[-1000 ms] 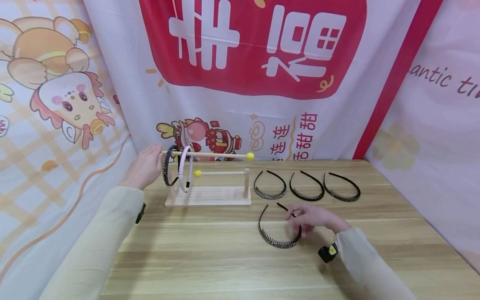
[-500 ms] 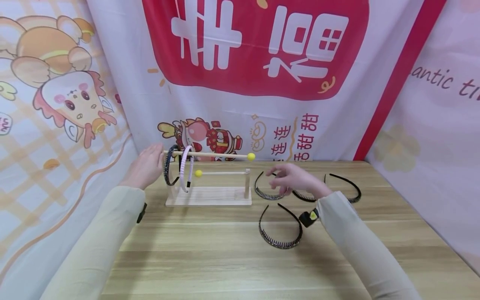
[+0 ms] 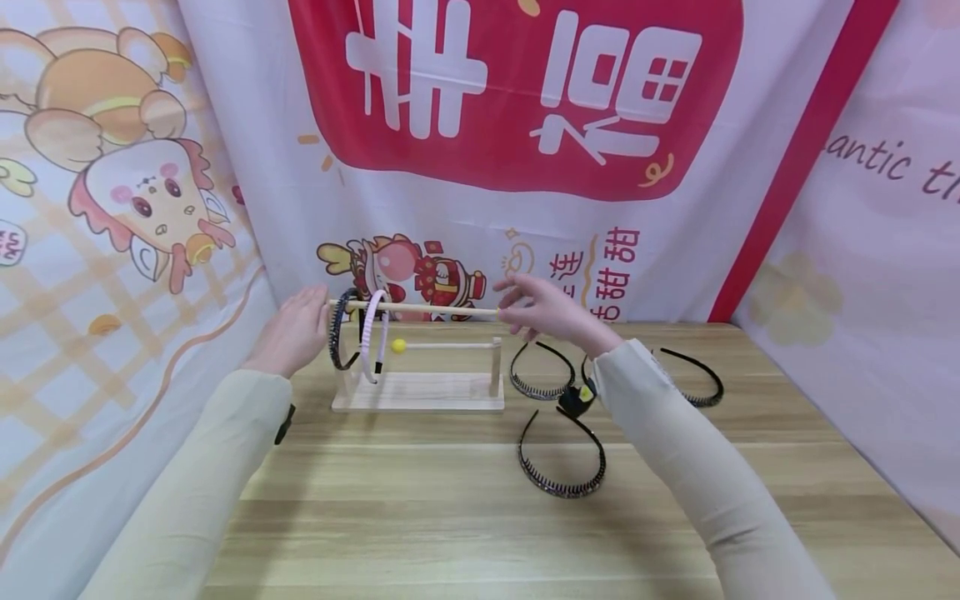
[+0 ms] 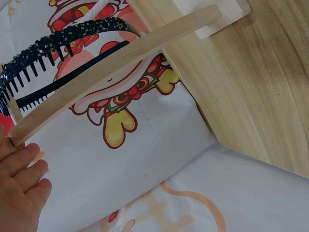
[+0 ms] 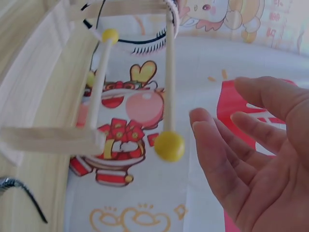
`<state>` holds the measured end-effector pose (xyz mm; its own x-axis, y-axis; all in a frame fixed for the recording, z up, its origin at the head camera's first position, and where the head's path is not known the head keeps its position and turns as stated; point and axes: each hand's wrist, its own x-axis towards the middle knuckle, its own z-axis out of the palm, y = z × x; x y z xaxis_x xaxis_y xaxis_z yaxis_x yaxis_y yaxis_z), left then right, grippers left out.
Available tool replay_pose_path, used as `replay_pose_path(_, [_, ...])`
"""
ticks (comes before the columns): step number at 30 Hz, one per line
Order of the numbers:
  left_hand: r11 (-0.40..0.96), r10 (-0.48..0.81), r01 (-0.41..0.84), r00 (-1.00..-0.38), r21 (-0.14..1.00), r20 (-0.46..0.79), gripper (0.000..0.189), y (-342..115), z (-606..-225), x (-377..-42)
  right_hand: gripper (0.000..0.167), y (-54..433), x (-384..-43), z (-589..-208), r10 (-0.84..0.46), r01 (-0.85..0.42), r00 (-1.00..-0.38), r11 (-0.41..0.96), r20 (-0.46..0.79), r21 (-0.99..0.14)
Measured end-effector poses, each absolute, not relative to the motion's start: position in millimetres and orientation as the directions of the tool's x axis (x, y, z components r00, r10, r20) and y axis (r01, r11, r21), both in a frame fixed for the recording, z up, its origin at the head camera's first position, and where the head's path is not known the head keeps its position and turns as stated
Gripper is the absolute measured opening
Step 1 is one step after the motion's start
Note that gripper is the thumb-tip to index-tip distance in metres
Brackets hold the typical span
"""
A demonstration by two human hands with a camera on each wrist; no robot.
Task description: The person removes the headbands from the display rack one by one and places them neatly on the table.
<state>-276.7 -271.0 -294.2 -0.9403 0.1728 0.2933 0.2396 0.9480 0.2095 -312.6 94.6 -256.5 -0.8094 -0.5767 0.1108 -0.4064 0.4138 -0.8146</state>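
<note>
My left hand (image 3: 288, 335) touches the top of the left post (image 4: 111, 67) of a wooden display rack (image 3: 420, 402), its fingers against the post's end in the left wrist view. On the rack's upper rod (image 3: 442, 309) hang a dark beaded headband (image 3: 334, 337) with comb teeth and a pale pink headband (image 3: 366, 342). My right hand (image 3: 553, 312) hovers at that rod's right end, fingers spread and holding nothing. In the right wrist view the rod's yellow ball (image 5: 170, 146) sits just beside the fingertips, with a gap between.
A dark toothed headband (image 3: 566, 490) lies on the wooden table (image 3: 375, 517) in front. Behind it are more headbands, one left (image 3: 536, 393) and one right (image 3: 705, 402), another mostly hidden by my right arm. A lower rod with a yellow ball (image 3: 399, 346) crosses the rack. Printed cloth hangs behind.
My right hand has left the front headband on the table and moved up and left to the upper rod's ball end. The left hand stays at the post.
</note>
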Motion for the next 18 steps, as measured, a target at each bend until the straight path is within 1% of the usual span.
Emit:
replay_pose_path(6, [0.949, 0.171, 0.238, -0.938, 0.205, 0.301, 0.05, -272, -296, -278, 0.052, 69, -315, -248, -0.547, -0.411, -0.824, 0.394, 0.15, -0.822])
replay_pose_path(10, [0.949, 0.167, 0.234, -0.942, 0.212, 0.292, 0.049, -272, -295, -278, 0.056, 50, -317, -244, -0.549, -0.421, -0.82, 0.383, 0.164, -0.823])
replay_pose_path(18, [0.952, 0.173, 0.235, -0.942, 0.198, 0.287, 0.05, -271, -294, -277, 0.057, 13, -321, -244, -0.57, -0.451, -0.802, 0.381, 0.179, -0.807])
